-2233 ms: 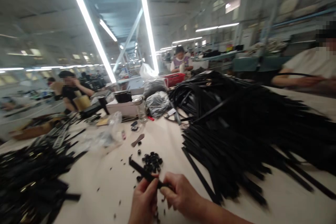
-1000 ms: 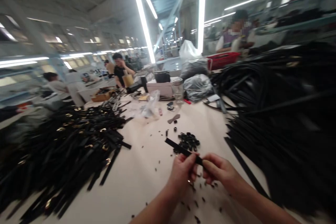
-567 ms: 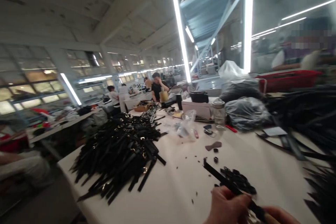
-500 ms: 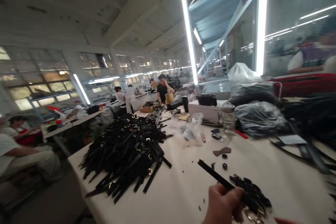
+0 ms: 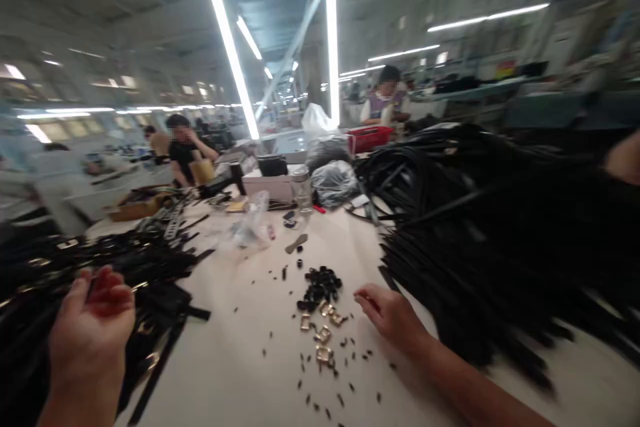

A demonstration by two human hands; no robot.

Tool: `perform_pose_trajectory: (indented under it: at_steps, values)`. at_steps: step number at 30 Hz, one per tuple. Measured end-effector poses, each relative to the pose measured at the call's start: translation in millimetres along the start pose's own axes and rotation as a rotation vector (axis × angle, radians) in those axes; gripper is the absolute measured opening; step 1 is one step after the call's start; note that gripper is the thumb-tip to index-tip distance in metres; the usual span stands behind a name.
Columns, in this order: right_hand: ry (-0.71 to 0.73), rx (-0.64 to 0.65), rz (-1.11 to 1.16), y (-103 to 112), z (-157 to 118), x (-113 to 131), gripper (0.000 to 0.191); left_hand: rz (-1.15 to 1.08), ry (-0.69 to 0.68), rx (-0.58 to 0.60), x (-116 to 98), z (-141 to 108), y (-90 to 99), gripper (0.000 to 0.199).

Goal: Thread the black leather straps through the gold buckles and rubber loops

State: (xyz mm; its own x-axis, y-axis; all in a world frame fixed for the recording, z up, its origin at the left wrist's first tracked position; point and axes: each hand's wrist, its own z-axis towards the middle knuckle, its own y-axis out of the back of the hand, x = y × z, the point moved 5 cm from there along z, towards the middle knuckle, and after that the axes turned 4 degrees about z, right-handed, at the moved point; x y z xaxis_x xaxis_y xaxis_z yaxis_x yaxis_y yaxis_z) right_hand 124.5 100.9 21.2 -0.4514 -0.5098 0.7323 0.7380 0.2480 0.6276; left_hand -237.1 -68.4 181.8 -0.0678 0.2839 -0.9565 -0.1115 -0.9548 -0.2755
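Note:
My left hand (image 5: 95,327) is palm up with its fingers loosely curled and apart, and I see nothing in it. It is over a heap of black straps with gold buckles (image 5: 170,307) at the left. My right hand (image 5: 387,313) is low over the table, its thumb and fingertips pinched together; whether they hold anything is too blurred to tell. Just left of those fingertips lie a small pile of black strap loops (image 5: 320,285) and several loose gold buckles (image 5: 324,353). Small black bits are scattered around them on the pale tabletop (image 5: 225,367).
A large mass of long black straps (image 5: 500,233) covers the right side. Further back are a glass jar (image 5: 301,190), a pale box (image 5: 267,188), a clear plastic bag (image 5: 253,223) and a red bin (image 5: 370,139). People sit beyond; another person's arm (image 5: 625,159) is at the right edge.
The view has swung right. My left hand, which held a black strap with a buckle near the loops, is now over the strap heap without it. My right hand has come into fuller view.

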Motion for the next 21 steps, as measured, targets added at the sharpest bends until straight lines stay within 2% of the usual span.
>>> perform_pose_trajectory:
  at_steps: [2, 4, 5, 6, 8, 10, 13, 17, 21]
  values:
    - [-0.061, -0.104, -0.207, 19.6, 6.4, -7.2, 0.031, -0.096, 0.117, 0.223, 47.9, -10.3, -17.3, 0.026]
    - [-0.172, -0.166, -0.38, 38.1, 7.9, -18.0, 0.028, -0.143, 0.289, 0.382, 101.4, -42.8, -30.6, 0.022]
    - [-0.235, -0.167, -0.453, 44.9, 7.3, -23.0, 0.027, -0.143, 0.363, 0.451, 124.5, -64.5, -35.5, 0.027]
    - [-0.296, -0.152, -0.52, 49.5, 6.3, -27.5, 0.026, -0.128, 0.414, 0.518, 143.4, -86.7, -39.4, 0.034]
    - [-0.386, -0.095, -0.632, 52.2, 4.6, -33.9, 0.025, -0.083, 0.415, 0.659, 165.6, -124.1, -45.0, 0.044]
    - [-0.407, -0.035, -0.699, 47.9, 4.4, -36.2, 0.021, -0.038, 0.308, 0.754, 170.5, -143.0, -46.1, 0.046]
    - [-0.369, 0.017, -0.717, 37.6, 6.6, -34.3, 0.012, 0.025, 0.18, 0.779, 166.9, -141.6, -41.4, 0.042]
    - [-0.347, 0.06, -0.693, 30.9, 8.8, -30.2, 0.008, 0.074, 0.16, 0.804, 167.3, -133.9, -38.4, 0.042]
    - [-0.316, 0.083, -0.668, 30.5, 8.3, -27.5, 0.015, 0.103, 0.146, 0.905, 173.8, -147.8, -40.1, 0.04]
